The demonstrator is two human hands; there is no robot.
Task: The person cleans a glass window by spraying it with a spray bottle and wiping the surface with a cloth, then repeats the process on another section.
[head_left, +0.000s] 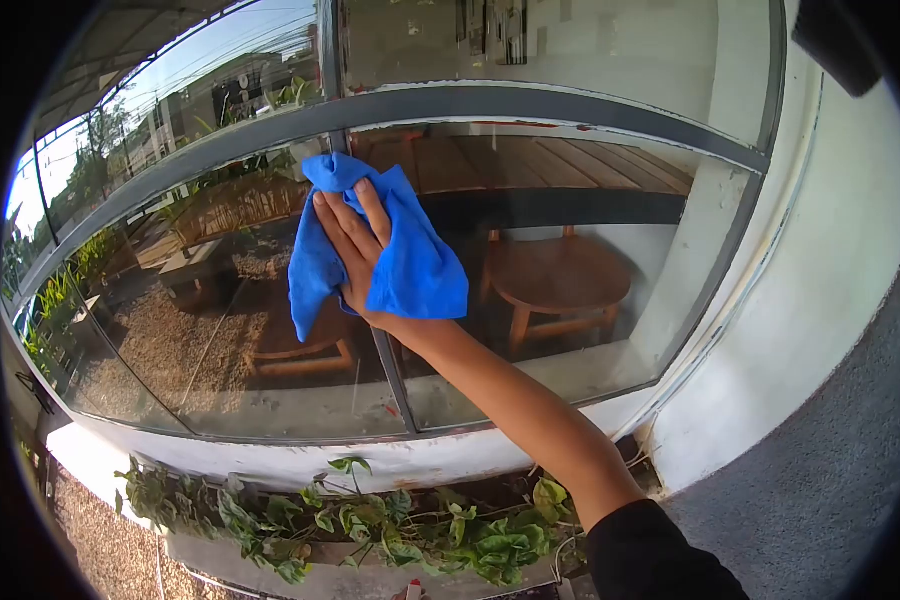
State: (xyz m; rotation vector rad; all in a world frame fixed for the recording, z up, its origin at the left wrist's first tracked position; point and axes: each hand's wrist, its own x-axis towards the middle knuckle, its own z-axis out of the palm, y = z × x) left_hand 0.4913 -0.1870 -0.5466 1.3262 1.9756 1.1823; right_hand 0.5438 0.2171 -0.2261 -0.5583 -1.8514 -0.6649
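the right hand (pixel 355 255) reaches up from the lower right of the frame on a bare forearm with a black sleeve (pixel 650 555). its fingers lie stretched and close together, pinning a bright blue soft fabric cloth (pixel 410 270) against the large pane of window glass (pixel 590 190), just left of centre. the cloth is bunched: one fold wraps over the thumb side of the hand and hides the thumb, and a loose corner hangs at the lower left. it looks light, limp and easily crumpled, so it probably holds best gathered in the palm under flat fingers, not by an edge. the left hand is out of view.

a dark grey metal window frame (pixel 450 105) crosses the top, and a thin vertical bar (pixel 395 375) runs down behind the wrist. through the glass, right of centre, stands a round wooden table (pixel 560 275). green leafy plants (pixel 420 525) line the bottom, under the sill.
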